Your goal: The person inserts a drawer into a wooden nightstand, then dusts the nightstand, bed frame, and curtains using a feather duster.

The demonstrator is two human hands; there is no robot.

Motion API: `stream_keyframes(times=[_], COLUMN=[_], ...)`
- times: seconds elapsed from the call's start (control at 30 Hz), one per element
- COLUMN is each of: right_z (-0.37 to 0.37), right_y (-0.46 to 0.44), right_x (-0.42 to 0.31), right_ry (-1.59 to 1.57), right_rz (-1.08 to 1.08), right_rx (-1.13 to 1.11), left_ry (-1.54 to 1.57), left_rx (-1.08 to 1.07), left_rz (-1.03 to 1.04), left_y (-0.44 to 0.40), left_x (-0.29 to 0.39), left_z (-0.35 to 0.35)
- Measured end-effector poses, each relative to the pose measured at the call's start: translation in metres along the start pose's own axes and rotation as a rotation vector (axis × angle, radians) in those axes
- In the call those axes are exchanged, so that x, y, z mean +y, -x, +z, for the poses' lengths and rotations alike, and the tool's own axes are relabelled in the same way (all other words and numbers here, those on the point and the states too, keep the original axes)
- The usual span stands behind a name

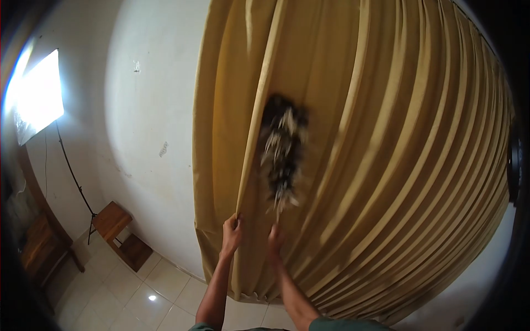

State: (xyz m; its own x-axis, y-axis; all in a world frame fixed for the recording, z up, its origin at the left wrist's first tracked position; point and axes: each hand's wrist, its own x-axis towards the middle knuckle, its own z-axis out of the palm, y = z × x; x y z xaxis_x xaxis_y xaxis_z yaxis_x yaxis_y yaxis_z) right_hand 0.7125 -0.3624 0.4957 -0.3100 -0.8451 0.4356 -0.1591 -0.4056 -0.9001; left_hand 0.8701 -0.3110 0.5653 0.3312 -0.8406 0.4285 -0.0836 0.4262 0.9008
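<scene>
A long gold curtain (pixel 375 165) hangs in deep folds in front of me. My left hand (pixel 232 231) is closed on the edge of one fold near the curtain's lower left part. Just to its right, my right hand (pixel 275 240) is wrapped round the thin handle of a feather duster (pixel 284 149). The duster points upward, its dark and pale feathers against or close before the curtain, right of the held fold. Motion blurs the feathers and my right hand a little.
A bright lamp (pixel 41 94) on a thin black stand (pixel 74 171) is at the left. Below it are a small wooden stool (pixel 113 219) and a wooden piece of furniture (pixel 47 248). A white wall (pixel 154 110) borders the curtain above a tiled floor (pixel 171 278).
</scene>
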Motion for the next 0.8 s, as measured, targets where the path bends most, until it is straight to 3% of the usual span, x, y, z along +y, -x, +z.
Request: stream_keyframes(times=[0.1, 0.2, 0.27, 0.4, 0.43, 0.47, 0.53, 0.63, 0.67, 0.8], right_z=[0.008, 0.007, 0.005, 0.028, 0.035, 0.031, 0.042, 0.002, -0.01, -0.008], right_y=[-0.066, -0.124, -0.143, -0.132, -0.118, -0.092, -0.035, 0.096, 0.129, 0.102], right_x=[-0.163, -0.258, -0.292, -0.25, -0.216, -0.188, -0.064, 0.03, 0.058, 0.041], right_ry=[-0.245, -0.238, -0.342, -0.315, -0.25, -0.186, -0.142, -0.021, -0.049, -0.1], right_rz=[-0.305, -0.417, -0.266, -0.27, -0.314, -0.175, -0.211, 0.081, 0.064, 0.044], right_rx=[0.066, -0.038, -0.162, -0.156, -0.111, -0.197, -0.112, -0.188, -0.167, -0.086], left_ry=[0.006, 0.005, 0.01, 0.009, 0.002, 0.003, -0.001, -0.003, -0.011, -0.01], left_rx=[-0.003, 0.009, 0.013, 0.01, 0.012, 0.012, 0.011, -0.009, -0.01, -0.01], left_rz=[-0.004, -0.004, 0.0, -0.005, -0.01, -0.02, -0.038, -0.007, 0.005, -0.026], left_y=[0.002, 0.005, 0.005, 0.004, 0.003, 0.004, 0.006, 0.003, 0.001, 0.011], left_x=[0.003, 0.007, 0.008, 0.006, 0.006, 0.009, 0.017, 0.0, -0.003, 0.011], left_z=[-0.001, -0.003, -0.002, -0.003, -0.002, -0.001, -0.001, -0.004, -0.004, -0.008])
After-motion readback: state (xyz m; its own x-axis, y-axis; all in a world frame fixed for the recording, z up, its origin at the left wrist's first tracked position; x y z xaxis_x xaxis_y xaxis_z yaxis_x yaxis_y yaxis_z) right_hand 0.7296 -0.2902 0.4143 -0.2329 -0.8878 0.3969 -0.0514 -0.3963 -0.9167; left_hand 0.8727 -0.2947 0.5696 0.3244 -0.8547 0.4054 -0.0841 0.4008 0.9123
